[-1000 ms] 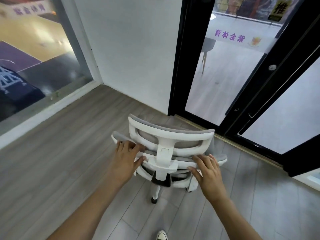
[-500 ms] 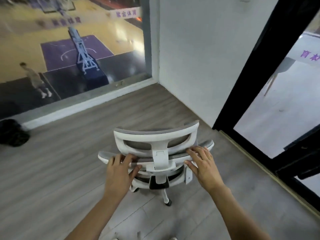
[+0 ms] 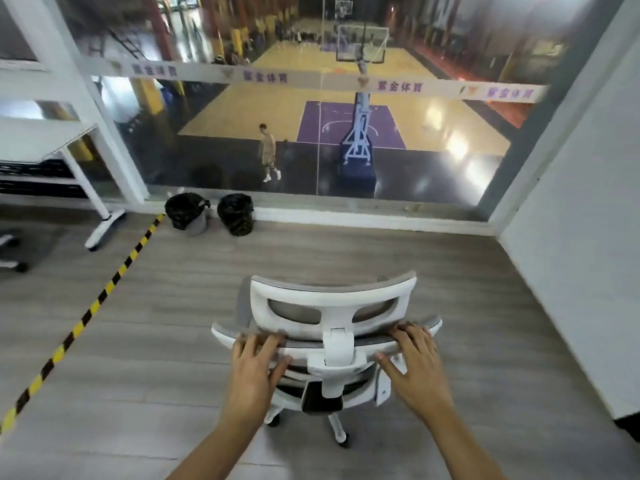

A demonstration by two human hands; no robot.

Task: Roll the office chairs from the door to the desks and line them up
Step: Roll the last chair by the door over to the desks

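Both hands are on the white office chair (image 3: 332, 327), which sits on the grey wood floor (image 3: 166, 341) facing the big window (image 3: 311, 116). The left hand (image 3: 254, 372) curls its fingers over the top edge of the backrest, and the right hand (image 3: 417, 368) grips the same edge on the other side. Two black bins (image 3: 211, 213) sit by the window, with yellow-black tape (image 3: 86, 317) running across the floor off to the left, near a white desk (image 3: 52, 140).

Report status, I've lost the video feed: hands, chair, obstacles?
Left hand and right hand gripping chair backrest. Two bins ahead left.
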